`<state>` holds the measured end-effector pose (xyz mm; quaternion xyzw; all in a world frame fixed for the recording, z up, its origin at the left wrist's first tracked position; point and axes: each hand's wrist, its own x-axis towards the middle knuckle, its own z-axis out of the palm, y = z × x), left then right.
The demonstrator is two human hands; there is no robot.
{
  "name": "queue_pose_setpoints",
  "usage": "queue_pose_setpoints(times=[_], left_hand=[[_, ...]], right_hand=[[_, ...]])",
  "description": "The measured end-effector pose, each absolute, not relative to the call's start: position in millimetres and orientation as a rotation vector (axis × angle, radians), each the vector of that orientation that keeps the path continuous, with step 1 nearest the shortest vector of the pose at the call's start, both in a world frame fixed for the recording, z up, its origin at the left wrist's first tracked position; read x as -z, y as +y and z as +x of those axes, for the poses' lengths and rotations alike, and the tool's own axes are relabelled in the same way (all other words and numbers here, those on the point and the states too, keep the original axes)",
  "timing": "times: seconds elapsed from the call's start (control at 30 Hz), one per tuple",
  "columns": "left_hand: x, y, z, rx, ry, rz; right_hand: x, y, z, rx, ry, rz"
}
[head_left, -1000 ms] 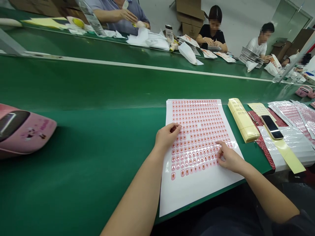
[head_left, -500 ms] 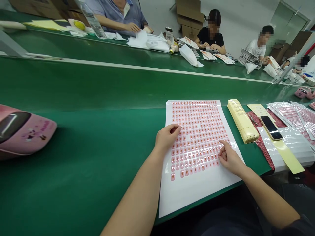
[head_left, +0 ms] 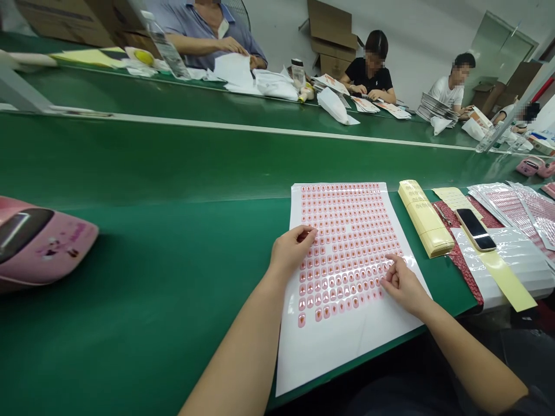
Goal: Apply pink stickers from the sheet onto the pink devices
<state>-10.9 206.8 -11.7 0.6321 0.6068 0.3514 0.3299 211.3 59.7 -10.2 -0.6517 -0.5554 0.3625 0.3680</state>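
by the bench's near edge (head_left: 453, 301), left hand (head_left: 291, 251) narrows and right hand (head_left: 404, 288) half-curls over a pink-studded sheet (head_left: 325, 358). any grip is unclear.

We look through a single camera worn on the head, facing forward and down across the green table (head_left: 173, 300), near enough that both forearms (head_left: 238, 346) show large at the bottom and the white sheet (head_left: 329, 352) lies close under us, right of centre. Our wide view leans, the pale ledge (head_left: 260, 129) sloping down toward the right, and along the top we reach other people (head_left: 368, 75) and the wall (head_left: 277, 29) beyond.
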Motion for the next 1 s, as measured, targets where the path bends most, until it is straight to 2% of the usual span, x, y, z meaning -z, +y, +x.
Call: queue_pose_setpoints(times=[0.37,0.7,1.0], left_hand=[[10,206,-13,-0.915,1.581,1.649],[9,205,-17,-1.002,1.548,1.635],[11,204,-22,-1.152,1.631,1.534]], right_hand=[[5,69,218,-1.060,-0.887,-1.528],[-30,123,217,-1.000,-0.788,-1.187],[8,164,220,-1.004,-0.745,-1.236]])
